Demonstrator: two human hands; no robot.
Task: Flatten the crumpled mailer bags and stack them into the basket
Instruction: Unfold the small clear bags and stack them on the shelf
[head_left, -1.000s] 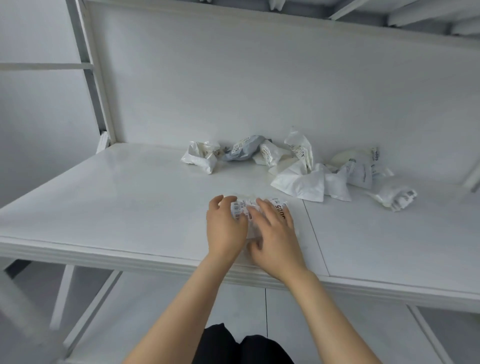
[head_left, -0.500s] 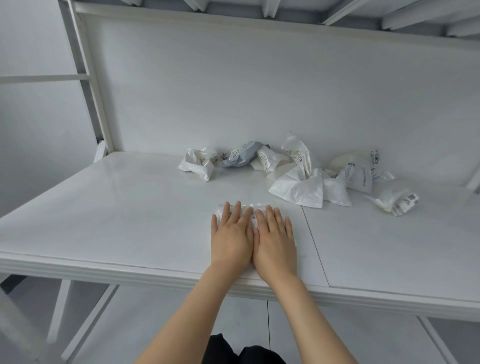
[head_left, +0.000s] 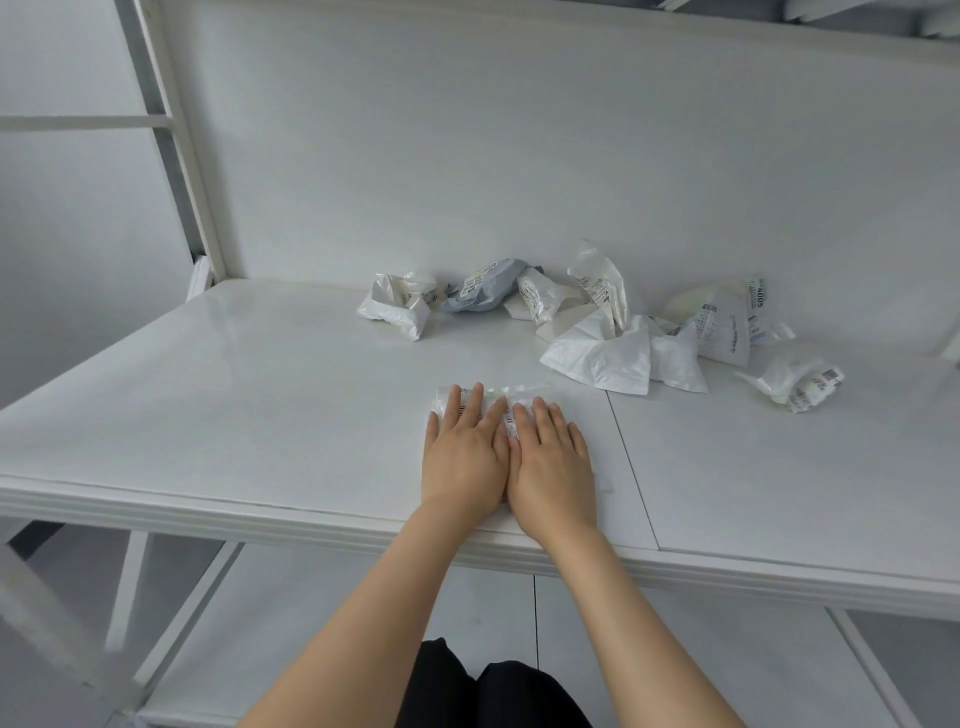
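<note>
A small white mailer bag (head_left: 498, 396) with a barcode label lies flat on the white table (head_left: 270, 395) near its front edge. My left hand (head_left: 464, 453) and my right hand (head_left: 549, 460) lie side by side on it, palms down, fingers straight, pressing it against the tabletop. Most of the bag is hidden beneath them; only its far edge shows. Several crumpled mailer bags (head_left: 597, 353) lie along the back of the table: a white one (head_left: 397, 306) at the left, a grey one (head_left: 480, 291) beside it, and another (head_left: 795, 379) at the far right. No basket is in view.
A white back panel (head_left: 519, 156) rises behind the table, with a white frame post (head_left: 176, 156) at the back left. A seam (head_left: 631, 467) runs front to back across the tabletop, just right of my hands. White floor tiles show below the table edge.
A second ago my fingers were curled on the bunched bag. They then spread out flat, and both palms now press it down side by side. The view has tipped slightly.
</note>
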